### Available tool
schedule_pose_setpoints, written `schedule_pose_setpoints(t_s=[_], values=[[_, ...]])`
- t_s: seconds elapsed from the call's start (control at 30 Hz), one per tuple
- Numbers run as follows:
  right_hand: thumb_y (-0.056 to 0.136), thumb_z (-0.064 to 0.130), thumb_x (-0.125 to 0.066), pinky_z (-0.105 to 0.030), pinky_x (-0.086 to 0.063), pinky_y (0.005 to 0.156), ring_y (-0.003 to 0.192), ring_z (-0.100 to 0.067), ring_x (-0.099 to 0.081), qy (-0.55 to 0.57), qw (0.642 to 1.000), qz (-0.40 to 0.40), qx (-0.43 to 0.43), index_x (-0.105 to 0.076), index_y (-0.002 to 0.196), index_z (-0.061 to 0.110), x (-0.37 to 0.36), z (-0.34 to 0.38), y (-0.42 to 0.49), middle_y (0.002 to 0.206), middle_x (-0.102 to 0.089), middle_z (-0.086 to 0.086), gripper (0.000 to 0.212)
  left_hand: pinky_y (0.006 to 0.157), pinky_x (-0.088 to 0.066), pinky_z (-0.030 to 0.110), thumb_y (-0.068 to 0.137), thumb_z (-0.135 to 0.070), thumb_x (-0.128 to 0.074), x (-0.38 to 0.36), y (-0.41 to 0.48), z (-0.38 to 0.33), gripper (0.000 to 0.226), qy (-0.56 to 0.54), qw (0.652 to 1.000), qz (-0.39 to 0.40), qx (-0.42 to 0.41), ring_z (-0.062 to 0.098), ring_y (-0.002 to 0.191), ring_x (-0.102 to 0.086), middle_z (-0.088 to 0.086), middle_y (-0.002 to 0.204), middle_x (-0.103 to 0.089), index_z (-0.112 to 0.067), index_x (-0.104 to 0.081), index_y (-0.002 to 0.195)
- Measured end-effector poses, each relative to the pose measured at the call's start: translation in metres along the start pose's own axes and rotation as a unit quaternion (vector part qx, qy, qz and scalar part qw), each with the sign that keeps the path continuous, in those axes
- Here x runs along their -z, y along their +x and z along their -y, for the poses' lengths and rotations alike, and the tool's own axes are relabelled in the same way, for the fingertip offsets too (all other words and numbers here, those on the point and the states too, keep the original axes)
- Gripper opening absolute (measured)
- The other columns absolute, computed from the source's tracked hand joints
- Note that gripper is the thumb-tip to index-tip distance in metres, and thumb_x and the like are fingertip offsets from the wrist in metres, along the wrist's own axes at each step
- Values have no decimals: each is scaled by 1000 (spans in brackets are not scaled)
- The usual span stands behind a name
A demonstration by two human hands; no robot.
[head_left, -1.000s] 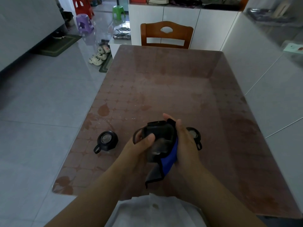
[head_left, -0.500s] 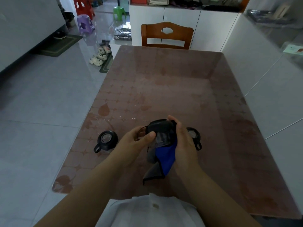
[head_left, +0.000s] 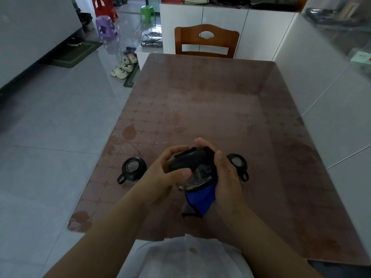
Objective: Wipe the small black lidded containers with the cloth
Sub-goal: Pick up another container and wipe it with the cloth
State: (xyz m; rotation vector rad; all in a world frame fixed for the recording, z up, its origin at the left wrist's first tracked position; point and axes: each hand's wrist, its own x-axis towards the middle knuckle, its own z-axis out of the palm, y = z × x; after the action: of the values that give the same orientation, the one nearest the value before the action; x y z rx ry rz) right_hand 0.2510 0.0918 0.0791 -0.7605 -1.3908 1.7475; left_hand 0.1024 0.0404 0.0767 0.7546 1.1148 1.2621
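Held container turned, lid leftward; cloth beneath.

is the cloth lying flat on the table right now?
No, the blue cloth is off the table, held by the right hand against the container that the left hand grips.

No text, label, brand or number can be read anywhere in view. The black container and the blue cloth show no legible lettering, and the grey round insets on the two other containers on the table are too small to tell. A pale card at the far right bears a small green mark, too blurred to read
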Motion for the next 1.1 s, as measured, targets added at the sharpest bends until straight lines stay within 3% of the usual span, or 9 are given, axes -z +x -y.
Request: schedule_pose_setpoints(t_s=[0.27,0.37,0.47,0.57,0.67,0.8,0.87,0.97,1.1], values=[[68,69,-62,-56,-41,103,120,-30,-56,57,998,4,-39,-65,117,26,6,-5,7,127,-63,-5,65,81,-57,32,38,-40,-93,-3,-3,8,106,-62,998,10,-17,22,101,-67,-5,106,-72,-22,-43,130],[73,65,-59,-47,-47,99,116,-28,-59,56,997,17,-51,-66,115,27,0,-11,8,123,-65,-6,57,82,-56,33,42,-42,-91,1,-2,13,107,-87,996,-9,-25,24,104,-65,4,117,-66,-15,-42,132],[82,54,-48,-42,-47,100,115,-21,-61,27,996,-44,-72,-66,113,30,0,-17,4,121,-67,-1,44,91,-53,38,48,-49,-88,8,-3,18,112,-62,997,-35,-25,29,112,-59,19,130,-52,-8,-36,138],[91,45,-39,-44,-39,108,127,-22,-50,-43,978,-134,-152,-53,130,21,6,-17,1,140,-52,-3,48,79,-57,32,50,-41,-89,20,-1,14,89,33,993,-109,-25,22,102,-66,8,123,-60,-28,-47,127],[96,42,-36,-45,-39,106,129,-29,-45,-69,954,-206,-208,-45,136,17,25,-10,-1,145,-43,-6,49,87,-54,38,60,-20,-87,42,4,18,80,262,942,-207,-40,19,100,-63,-6,110,-58,-37,-42,124],[97,41,-37,-36,-37,90,127,-31,-45,-147,936,-228,-222,-49,133,13,56,5,3,144,-44,-11,47,111,-26,50,59,-37,-86,62,16,36,87,444,869,-219,-15,14,103,-51,-8,112,-54,-36,-38,131],[97,39,-38,-37,-37,95,127,-32,-45,-195,930,-209,-231,-62,115,22,71,9,4,142,-47,-11,34,115,-13,53,58,-44,-83,66,25,44,88,528,825,-204,-5,18,111,-52,-6,116,-56,-37,-37,133],[97,43,-35,-48,-34,109,128,-30,-46,-263,926,-137,-232,-65,89,39,91,5,3,137,-53,-7,32,114,-7,50,63,-44,-78,68,38,57,87,587,788,-185,5,23,122,-47,-3,125,-53,-36,-32,137],[98,43,-33,-45,-33,109,132,-25,-41,-292,914,-135,-248,-67,106,32,103,-3,2,139,-51,-4,37,112,-8,51,67,-44,-76,76,52,69,90,611,763,-209,-10,26,124,-45,1,130,-53,-35,-28,142]])
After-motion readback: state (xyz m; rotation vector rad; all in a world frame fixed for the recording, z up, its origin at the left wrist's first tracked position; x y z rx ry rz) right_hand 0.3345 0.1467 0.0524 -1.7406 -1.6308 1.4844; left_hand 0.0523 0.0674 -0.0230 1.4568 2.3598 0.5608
